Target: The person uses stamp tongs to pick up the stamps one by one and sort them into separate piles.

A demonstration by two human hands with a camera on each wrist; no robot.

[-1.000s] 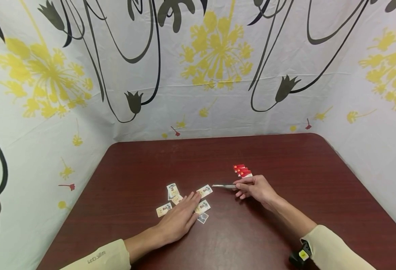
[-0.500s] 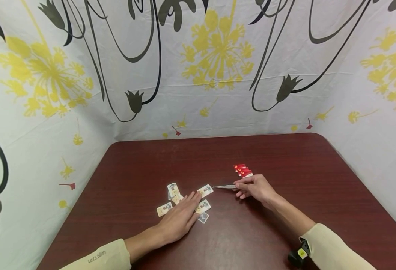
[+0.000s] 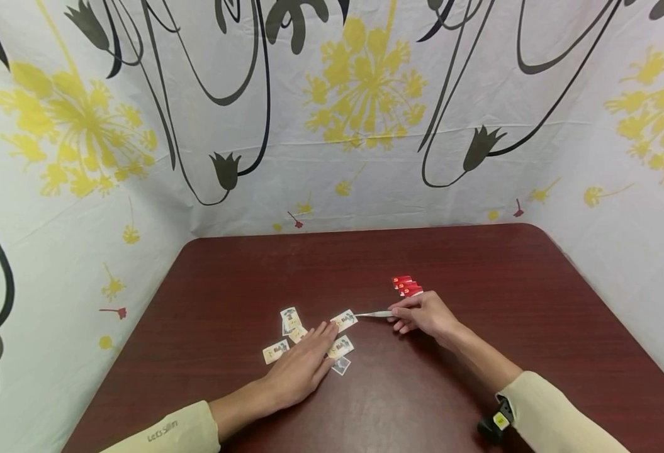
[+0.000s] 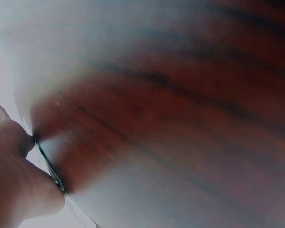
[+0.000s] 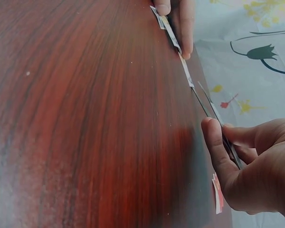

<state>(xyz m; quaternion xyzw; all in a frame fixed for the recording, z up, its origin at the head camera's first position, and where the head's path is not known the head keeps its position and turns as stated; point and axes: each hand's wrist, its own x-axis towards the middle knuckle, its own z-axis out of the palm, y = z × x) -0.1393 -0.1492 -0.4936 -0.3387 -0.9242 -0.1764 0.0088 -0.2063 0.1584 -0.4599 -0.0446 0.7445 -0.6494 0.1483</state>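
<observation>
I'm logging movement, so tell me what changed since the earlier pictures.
The right hand, holding the tweezers, shifted slightly left, toward the stamps. Nothing was let go or newly gripped. The left hand, stamps and red slips stayed put.

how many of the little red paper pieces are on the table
3 visible red-and-white rectangular paper pieces overlap on the brown wooden table: the farthest one, the middle one and the nearest one, just beyond the right hand. More may be hidden underneath.

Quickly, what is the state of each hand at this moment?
Left hand: open, resting flat over small printed papers.
Right hand: closed, pinching tweezers.
</observation>
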